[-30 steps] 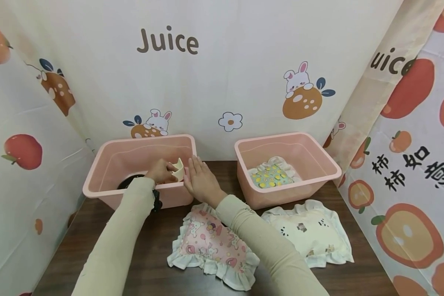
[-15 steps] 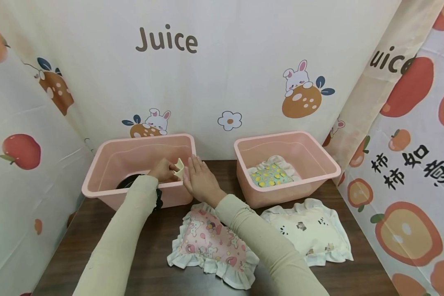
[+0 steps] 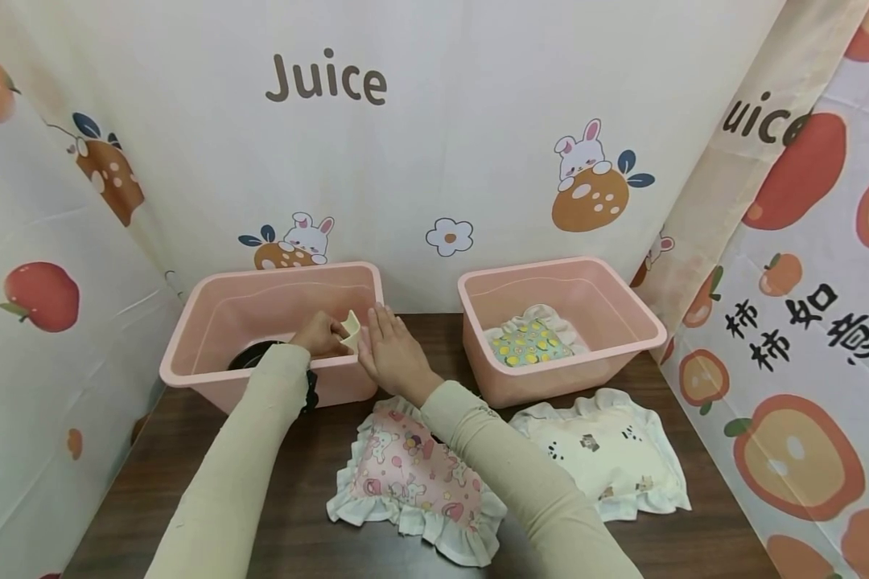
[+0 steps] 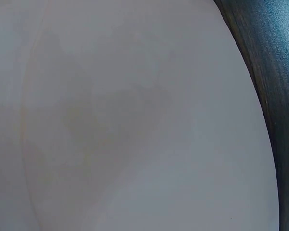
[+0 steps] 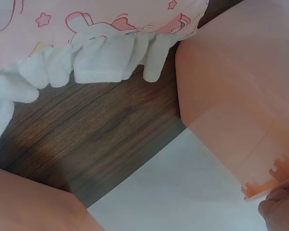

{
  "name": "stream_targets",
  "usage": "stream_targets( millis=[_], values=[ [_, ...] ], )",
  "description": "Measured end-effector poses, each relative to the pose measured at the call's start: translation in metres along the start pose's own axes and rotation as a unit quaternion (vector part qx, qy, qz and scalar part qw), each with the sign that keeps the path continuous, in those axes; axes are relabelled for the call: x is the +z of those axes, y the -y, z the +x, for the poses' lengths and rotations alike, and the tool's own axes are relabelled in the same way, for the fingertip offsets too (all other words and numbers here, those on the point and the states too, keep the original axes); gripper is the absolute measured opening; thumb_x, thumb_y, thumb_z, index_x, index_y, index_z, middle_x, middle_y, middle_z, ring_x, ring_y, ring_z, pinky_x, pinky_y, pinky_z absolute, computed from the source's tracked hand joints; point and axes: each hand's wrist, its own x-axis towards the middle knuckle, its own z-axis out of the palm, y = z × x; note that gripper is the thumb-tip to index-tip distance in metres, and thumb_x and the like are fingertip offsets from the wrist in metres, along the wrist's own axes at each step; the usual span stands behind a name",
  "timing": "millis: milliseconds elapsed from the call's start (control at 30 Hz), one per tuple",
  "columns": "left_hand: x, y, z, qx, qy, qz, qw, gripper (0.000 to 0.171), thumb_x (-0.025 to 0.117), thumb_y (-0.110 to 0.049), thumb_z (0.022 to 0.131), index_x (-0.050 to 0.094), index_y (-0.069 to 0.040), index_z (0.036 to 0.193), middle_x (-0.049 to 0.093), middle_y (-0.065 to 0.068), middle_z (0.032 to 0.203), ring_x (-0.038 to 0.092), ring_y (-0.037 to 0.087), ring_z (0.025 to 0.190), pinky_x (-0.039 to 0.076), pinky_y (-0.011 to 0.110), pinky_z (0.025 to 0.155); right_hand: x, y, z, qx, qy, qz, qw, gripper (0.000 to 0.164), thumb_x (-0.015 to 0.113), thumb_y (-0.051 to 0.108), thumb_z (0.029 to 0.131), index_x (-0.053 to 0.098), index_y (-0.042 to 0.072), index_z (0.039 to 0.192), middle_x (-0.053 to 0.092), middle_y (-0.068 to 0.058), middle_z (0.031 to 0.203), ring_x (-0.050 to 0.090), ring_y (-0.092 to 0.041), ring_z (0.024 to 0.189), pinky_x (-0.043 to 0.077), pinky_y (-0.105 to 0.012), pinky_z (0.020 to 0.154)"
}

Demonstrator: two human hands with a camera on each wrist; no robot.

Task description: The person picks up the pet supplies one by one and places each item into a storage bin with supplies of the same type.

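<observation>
Inside the left pink bin (image 3: 224,277), near its right end, my left hand (image 3: 319,334) grips a small cream-coloured piece (image 3: 351,328) with pointed, notched edges; its kind is not clear. My right hand (image 3: 391,351) lies with straight fingers against the bin's right edge, beside that piece. In the right wrist view, some fingertips (image 5: 282,207) show at the lower right corner by the bin's rim. A dark round-edged thing (image 3: 252,355) sits in the same bin, partly hidden by the left sleeve. The left wrist view holds only a pale surface and a dark curved band.
A right pink bin (image 3: 543,383) contains a green ruffled pillow (image 3: 527,343) with yellow prints. On the dark wooden table (image 3: 297,498) lie a pink ruffled pillow (image 3: 413,474), partly under the right forearm, and a cream ruffled pillow (image 3: 615,454). Printed curtains (image 3: 434,145) enclose the table.
My left hand and forearm have shifted slightly to the right over the last second, with the cream-coloured piece still held. My right hand stays in place.
</observation>
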Motion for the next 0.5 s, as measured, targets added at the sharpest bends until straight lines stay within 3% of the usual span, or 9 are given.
stream_targets(
  millis=[267, 500],
  values=[
    [0.0016, 0.0058, 0.0015, 0.008, 0.045, -0.021, 0.9987, 0.020, 0.073, -0.001, 0.077, 0.072, 0.010, 0.094, 0.072, 0.015, 0.084, 0.054, 0.014, 0.066, 0.045, 0.022, 0.061, 0.0004, 0.0011, -0.0002, 0.003, 0.006, 0.007, 1.000, 0.061, 0.030, 0.033, 0.102, 0.019, -0.001, 0.151, 0.019, -0.016, 0.158, 0.017, -0.026, 0.146, 0.015, -0.035, 0.118],
    [0.0007, 0.0092, 0.0021, 0.027, 0.054, 0.003, 0.9982, 0.024, 0.065, 0.005, 0.073, 0.073, 0.007, 0.096, 0.069, 0.018, 0.100, 0.053, 0.021, 0.085, 0.044, 0.023, 0.065, 0.0001, 0.0003, -0.0011, -0.003, 0.000, 0.011, 1.000, 0.061, 0.030, 0.033, 0.102, 0.019, -0.002, 0.150, 0.020, -0.017, 0.158, 0.018, -0.027, 0.146, 0.017, -0.036, 0.117]
  ],
)
